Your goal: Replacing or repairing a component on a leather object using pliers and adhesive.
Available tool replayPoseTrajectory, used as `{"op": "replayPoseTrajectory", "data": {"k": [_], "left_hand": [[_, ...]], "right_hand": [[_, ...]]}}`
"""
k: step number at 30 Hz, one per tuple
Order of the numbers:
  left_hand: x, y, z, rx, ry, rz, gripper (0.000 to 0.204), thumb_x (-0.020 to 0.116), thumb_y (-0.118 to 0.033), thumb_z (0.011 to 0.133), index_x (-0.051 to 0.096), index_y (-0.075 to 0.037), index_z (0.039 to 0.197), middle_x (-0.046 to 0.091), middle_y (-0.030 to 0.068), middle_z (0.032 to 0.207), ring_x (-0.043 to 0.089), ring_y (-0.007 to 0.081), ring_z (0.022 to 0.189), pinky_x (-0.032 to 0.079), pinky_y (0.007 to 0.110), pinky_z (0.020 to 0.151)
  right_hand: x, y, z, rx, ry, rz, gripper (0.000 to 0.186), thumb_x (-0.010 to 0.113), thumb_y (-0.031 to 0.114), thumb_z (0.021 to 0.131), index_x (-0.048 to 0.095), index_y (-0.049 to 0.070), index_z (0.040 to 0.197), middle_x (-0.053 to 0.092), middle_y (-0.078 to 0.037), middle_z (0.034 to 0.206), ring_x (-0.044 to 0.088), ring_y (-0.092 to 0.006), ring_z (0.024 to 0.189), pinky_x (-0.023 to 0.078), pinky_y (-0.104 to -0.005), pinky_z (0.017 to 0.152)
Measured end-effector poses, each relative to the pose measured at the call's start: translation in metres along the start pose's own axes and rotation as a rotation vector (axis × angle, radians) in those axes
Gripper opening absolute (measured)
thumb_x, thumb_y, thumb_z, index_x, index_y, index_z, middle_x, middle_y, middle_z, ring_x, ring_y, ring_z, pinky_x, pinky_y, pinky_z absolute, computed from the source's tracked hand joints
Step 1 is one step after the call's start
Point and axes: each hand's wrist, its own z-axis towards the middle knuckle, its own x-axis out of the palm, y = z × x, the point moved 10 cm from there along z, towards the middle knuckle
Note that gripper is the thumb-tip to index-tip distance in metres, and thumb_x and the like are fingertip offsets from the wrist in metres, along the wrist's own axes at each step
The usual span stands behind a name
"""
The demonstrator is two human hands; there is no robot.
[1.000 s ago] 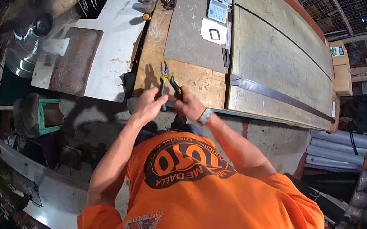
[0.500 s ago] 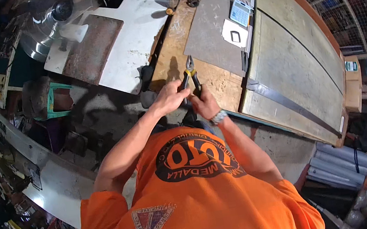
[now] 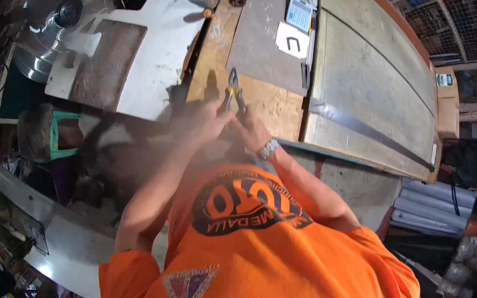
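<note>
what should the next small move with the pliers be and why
Probably steady both hands before squeezing. The left hand is blurred with motion, while the right hand holds the pliers upright above the wooden bench. What sits between their tips is too small to tell, so a still grip seems safest first.

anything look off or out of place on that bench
Nothing looks spilled or broken. Both hands meet at the pliers over the wooden board; the left one is motion-blurred. The one thing askew is a long dark metal strip lying diagonally across the big grey sheet, not square to its edges.
</note>
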Motion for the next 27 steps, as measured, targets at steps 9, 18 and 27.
{"op": "replayPoseTrajectory", "data": {"k": [9, 18, 27], "left_hand": [[-0.002, 0.009, -0.002, -0.037, 0.113, 0.016, 0.031, 0.064, -0.029, 0.095, 0.061, 0.002, 0.092, 0.058, 0.0042, 0.074, 0.053, 0.0128, 0.071, 0.044, 0.034, 0.065], [-0.019, 0.03, 0.011, -0.125, -0.145, 0.221, 0.04, 0.072, -0.028, 0.086, 0.068, 0.001, 0.113, 0.071, 0.0231, 0.104, 0.069, 0.0366, 0.1, 0.052, 0.042, 0.087], [-0.02, -0.005, 0.006, 0.098, -0.192, 0.488, 0.031, 0.07, -0.018, 0.086, 0.067, 0.001, 0.111, 0.066, 0.0193, 0.104, 0.064, 0.0392, 0.099, 0.051, 0.047, 0.085]], "right_hand": [[0.011, -0.006, -0.003, 0.215, 0.189, 0.301, 0.026, 0.065, 0.019, 0.09, 0.05, 0.0, 0.099, 0.061, -0.012, 0.067, 0.06, -0.022, 0.057, 0.047, -0.0371, 0.054], [0.008, -0.049, 0.0, 0.254, 0.144, 0.005, 0.043, 0.064, 0.039, 0.093, 0.059, -0.003, 0.102, 0.069, -0.025, 0.081, 0.07, -0.0397, 0.079, 0.052, -0.0465, 0.068], [-0.02, -0.011, -0.016, 0.267, 0.185, -0.395, 0.054, 0.064, 0.051, 0.09, 0.061, 0.0, 0.111, 0.071, -0.024, 0.096, 0.069, -0.0418, 0.094, 0.054, -0.0491, 0.08]]}}
